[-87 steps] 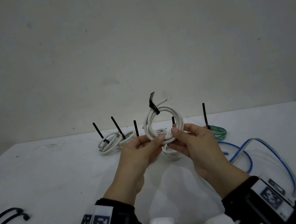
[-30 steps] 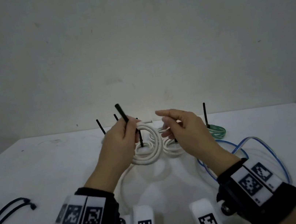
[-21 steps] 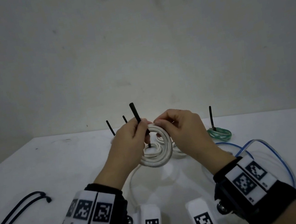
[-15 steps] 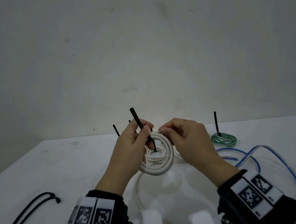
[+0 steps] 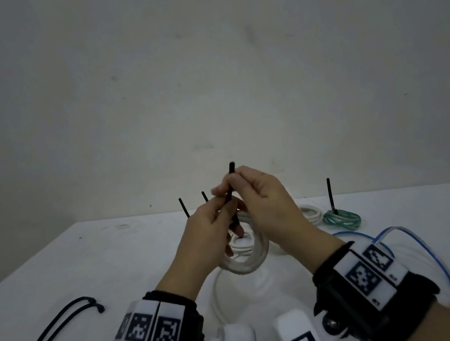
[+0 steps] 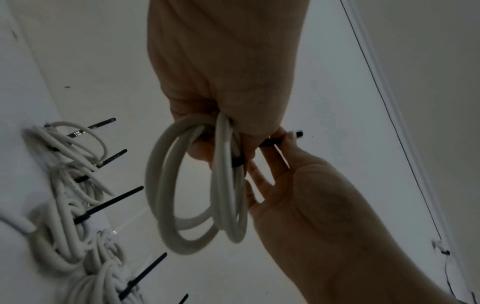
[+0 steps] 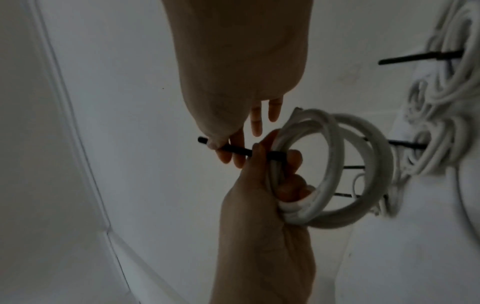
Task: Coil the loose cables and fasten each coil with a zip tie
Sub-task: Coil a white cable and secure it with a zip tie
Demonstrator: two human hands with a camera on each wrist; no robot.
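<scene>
Above the table [image 5: 85, 258], a black zip tie [image 5: 231, 184] bands the round white coil [image 6: 197, 185].

White cable coil [image 6: 197, 185]: smooth plastic jacket, slight sheen; black zip tie [image 5: 231, 187]: matt plastic strap; tabletop [image 5: 86, 264]: matt white, smooth, few dark specks; green coil [image 5: 342, 218]: glossy plastic; blue cable [image 5: 423, 254]: translucent glossy jacket; wristbands [image 5: 382, 292]: black cloth, white matt plastic tags; wall [image 5: 203, 71]: matt, faintly scuffed
</scene>
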